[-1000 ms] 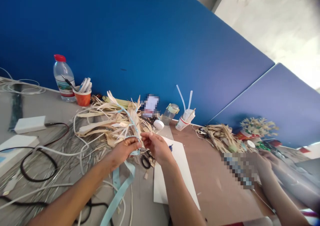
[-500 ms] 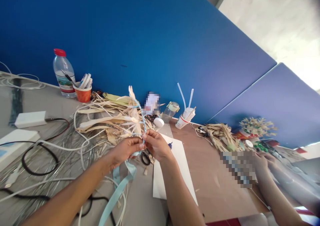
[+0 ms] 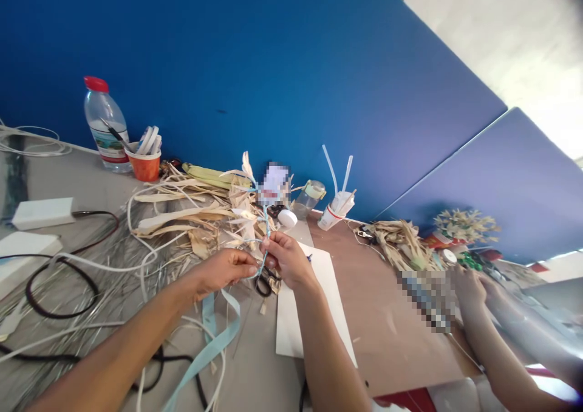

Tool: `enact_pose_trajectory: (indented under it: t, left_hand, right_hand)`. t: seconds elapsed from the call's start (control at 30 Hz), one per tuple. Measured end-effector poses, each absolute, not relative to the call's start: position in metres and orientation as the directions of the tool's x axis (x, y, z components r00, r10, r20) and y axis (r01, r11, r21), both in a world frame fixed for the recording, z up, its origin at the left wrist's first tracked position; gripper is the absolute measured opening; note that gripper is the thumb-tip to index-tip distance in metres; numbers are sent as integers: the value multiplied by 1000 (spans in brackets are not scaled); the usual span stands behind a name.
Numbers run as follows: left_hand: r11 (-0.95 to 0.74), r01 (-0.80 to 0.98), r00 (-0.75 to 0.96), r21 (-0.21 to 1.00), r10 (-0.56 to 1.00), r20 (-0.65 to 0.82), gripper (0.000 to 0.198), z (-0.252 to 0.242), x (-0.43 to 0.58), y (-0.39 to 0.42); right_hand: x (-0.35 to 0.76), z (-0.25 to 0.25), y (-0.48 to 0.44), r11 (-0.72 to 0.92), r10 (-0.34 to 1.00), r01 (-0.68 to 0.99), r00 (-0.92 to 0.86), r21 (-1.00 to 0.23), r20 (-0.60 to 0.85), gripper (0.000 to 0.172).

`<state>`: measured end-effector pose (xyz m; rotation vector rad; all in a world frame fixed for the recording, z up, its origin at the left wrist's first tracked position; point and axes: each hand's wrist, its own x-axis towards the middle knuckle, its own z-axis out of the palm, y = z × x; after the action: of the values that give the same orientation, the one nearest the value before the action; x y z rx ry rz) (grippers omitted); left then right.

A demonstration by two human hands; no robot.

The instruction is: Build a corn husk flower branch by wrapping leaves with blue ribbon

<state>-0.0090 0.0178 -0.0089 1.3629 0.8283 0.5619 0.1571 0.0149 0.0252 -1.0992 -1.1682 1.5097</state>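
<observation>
A thin stem (image 3: 267, 219) wrapped in light blue ribbon stands nearly upright between my hands, with pale husk flowers or buds along it. My right hand (image 3: 289, 259) pinches the stem low down between thumb and fingertips. Just left of it, my left hand (image 3: 228, 267) has its fingertips closed on the light blue ribbon (image 3: 214, 348) at the stem's lower end. The ribbon's loose length curls down below the left hand toward the bottom edge. Dark-handled scissors (image 3: 263, 287) lie under the hands, partly hidden.
Dried corn husks (image 3: 191, 208) and thin wires (image 3: 113, 290) spread at left among cables. Behind stand a bottle (image 3: 107, 132), an orange cup (image 3: 144, 166), a glass jar (image 3: 310, 199) and a cup with straws (image 3: 331, 216). White paper (image 3: 291, 327) lies at right; beyond it are a co-worker's hands (image 3: 469, 290).
My left hand has drawn slightly down and away from the right hand, with the ribbon stretched between them. The stem has turned and its top shifted right. The view has moved a little.
</observation>
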Motion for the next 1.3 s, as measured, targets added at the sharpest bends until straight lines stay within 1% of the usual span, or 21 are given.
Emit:
enact_pose_trajectory:
  t: [0.17, 0.3, 0.4, 0.53, 0.67, 0.77, 0.83, 1.03, 1.17, 1.23, 1.3]
  left_hand:
    - [92, 132, 602, 987, 783, -154, 28, -8, -7, 18]
    - [64, 94, 581, 994, 807, -107, 23, -10, -4, 17]
    - [83, 89, 540, 993, 833, -118, 21, -7, -2, 12]
    - [112, 111, 515, 987, 844, -154, 24, 2, 0, 7]
    - [135, 129, 490, 982, 853, -181, 28, 1, 2, 7]
    - [145, 154, 450, 977, 870, -200, 25, -6, 3, 9]
    - [139, 163, 433, 977, 879, -198, 22, -10, 4, 11]
    - [143, 175, 414, 974, 887, -205, 24, -12, 8, 10]
    - [120, 185, 376, 975, 908, -183, 21, -6, 10, 7]
    - [111, 203, 352, 973, 919, -179, 18, -5, 9, 7]
    - [89, 213, 344, 973, 925, -160, 17, -4, 8, 7]
  right_hand:
    - [156, 23, 15, -160, 974, -106, -179, -981, -139, 22]
    - [155, 17, 17, -114, 987, -73, -125, -991, -104, 20]
    - [157, 12, 19, -47, 996, 20, -76, -999, -48, 18]
    - [157, 13, 19, 8, 1000, 159, -26, -987, 4, 18]
    - [153, 18, 16, 54, 998, 298, 21, -953, 63, 17]
    - [148, 22, 14, 70, 992, 390, 70, -918, 106, 17]
    - [144, 23, 13, 64, 988, 422, 101, -904, 118, 17]
    - [133, 18, 11, 72, 972, 452, 169, -889, 164, 18]
    - [127, 18, 10, 74, 960, 473, 206, -878, 192, 16]
    - [128, 19, 10, 61, 960, 407, 226, -912, 165, 18]
    - [133, 19, 11, 43, 980, 258, 179, -965, 92, 22]
